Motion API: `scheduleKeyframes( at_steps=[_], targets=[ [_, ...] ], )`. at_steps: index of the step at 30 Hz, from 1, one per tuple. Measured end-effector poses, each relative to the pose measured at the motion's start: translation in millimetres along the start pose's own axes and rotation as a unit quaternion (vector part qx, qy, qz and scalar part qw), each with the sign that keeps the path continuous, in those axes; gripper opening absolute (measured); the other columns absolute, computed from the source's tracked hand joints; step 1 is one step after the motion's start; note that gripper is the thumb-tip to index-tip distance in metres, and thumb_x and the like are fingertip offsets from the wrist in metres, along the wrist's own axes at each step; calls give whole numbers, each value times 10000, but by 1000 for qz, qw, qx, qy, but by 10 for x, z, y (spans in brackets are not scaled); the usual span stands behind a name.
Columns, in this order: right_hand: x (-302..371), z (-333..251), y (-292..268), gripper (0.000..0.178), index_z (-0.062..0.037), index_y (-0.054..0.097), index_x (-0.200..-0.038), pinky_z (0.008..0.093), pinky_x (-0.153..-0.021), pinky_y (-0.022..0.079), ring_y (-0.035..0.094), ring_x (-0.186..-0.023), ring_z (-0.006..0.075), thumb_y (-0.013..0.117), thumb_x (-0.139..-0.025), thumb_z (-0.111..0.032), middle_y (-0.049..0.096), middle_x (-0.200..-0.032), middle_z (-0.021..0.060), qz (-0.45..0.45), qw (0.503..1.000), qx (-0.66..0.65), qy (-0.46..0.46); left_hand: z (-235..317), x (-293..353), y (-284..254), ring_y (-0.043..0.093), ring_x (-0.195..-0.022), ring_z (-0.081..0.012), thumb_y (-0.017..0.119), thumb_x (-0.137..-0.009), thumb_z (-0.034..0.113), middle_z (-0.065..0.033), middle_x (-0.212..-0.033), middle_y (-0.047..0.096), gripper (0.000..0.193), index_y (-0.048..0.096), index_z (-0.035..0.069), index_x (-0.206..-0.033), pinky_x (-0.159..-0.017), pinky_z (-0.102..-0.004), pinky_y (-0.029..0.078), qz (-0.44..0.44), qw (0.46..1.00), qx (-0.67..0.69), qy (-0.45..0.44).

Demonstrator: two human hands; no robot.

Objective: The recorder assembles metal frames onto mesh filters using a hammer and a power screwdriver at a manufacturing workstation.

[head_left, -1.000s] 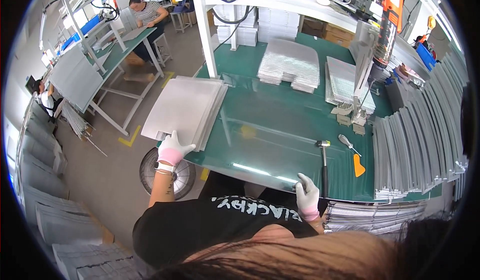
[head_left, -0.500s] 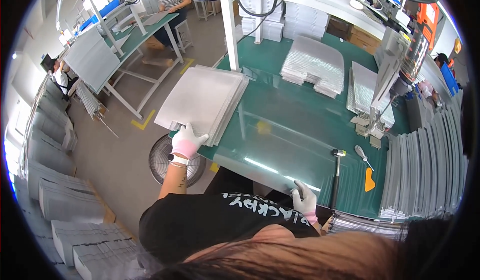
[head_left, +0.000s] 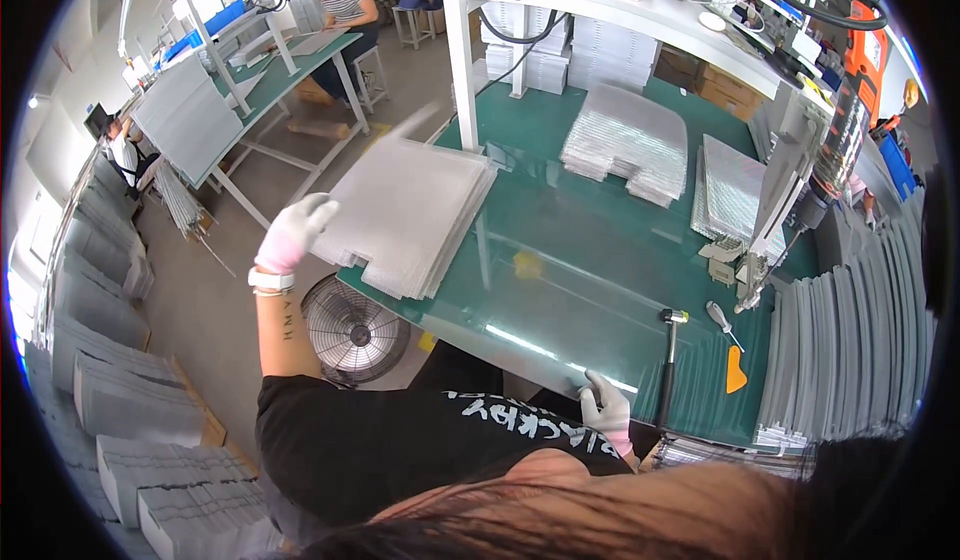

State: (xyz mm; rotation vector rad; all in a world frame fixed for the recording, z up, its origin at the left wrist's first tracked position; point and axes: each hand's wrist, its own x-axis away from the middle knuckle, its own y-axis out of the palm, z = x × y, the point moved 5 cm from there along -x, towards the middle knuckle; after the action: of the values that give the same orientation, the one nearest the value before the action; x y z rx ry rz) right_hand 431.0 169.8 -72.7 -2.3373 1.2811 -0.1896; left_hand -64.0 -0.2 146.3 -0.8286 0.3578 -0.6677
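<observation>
My left hand (head_left: 295,234), in a white and pink glove, is raised at the left edge of a stack of pale grey panels (head_left: 410,200). Its fingers are bent together and seem to pinch the edge of the top sheet. That sheet's far corner (head_left: 420,120) is lifted and smeared by motion. The stack overhangs the left side of the green table. My right hand (head_left: 607,410), also gloved, rests at the table's near edge, fingers loosely bent and apart, holding nothing. A hammer (head_left: 671,360) lies just to its right.
A screwdriver (head_left: 722,322) and an orange-handled tool (head_left: 737,368) lie past the hammer. More panel stacks stand at the back (head_left: 628,140) and right (head_left: 850,350). An orange power tool (head_left: 860,80) hangs over a metal fixture. A floor fan (head_left: 357,330) stands below left. A person works at another table.
My left hand has moved left and up from the stack's near corner to its left edge. The top sheet's far corner has risen. My right hand has barely moved.
</observation>
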Motion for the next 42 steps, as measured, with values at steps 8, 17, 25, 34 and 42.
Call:
scheduleKeyframes(
  at_steps=[8,17,25,34,42],
  targets=[
    [-351,-413,-370,319,27,631,-1163,354,-879,510,667,-983,297,612,-848,-20,678,-1047,181,200,975,64,-74,1228,971,1115,670,-917,-360,689,-807,488,-216,-978,679,614,605,-10,-1157,-803,-413,526,-79,974,-62,202],
    [-1307,60,87,509,-117,570,-1310,609,-1122,213,358,-1355,410,577,-864,-362,441,-1435,192,3,930,363,-48,1382,1003,3114,663,-887,-365,595,-882,518,-191,-941,668,559,591,80,-1230,-780,-445,516,-367,851,-122,355],
    [-2885,-424,-875,404,-35,617,-1164,520,-1025,379,522,-1169,375,613,-835,-269,604,-1188,192,177,923,315,-133,901,496,3343,307,-1398,-390,649,-788,577,-212,-1484,391,851,451,43,-1420,-1163,-539,180,-131,886,-210,391],
    [-4237,58,-1288,708,-17,565,-1290,420,-1000,487,589,-1193,346,756,-728,-403,599,-1289,203,241,910,199,272,915,444,3388,320,-1388,-386,630,-797,588,-219,-1471,405,828,480,38,-1397,-1156,-532,196,-131,898,-185,378],
    [-4513,-56,-1611,650,-68,620,-1241,407,-1000,484,602,-1177,346,738,-696,-401,635,-1253,176,297,871,211,330,914,366,3427,309,-1394,-405,614,-813,582,-222,-1481,387,813,473,36,-1400,-1155,-534,198,-138,897,-173,383]
  ],
)
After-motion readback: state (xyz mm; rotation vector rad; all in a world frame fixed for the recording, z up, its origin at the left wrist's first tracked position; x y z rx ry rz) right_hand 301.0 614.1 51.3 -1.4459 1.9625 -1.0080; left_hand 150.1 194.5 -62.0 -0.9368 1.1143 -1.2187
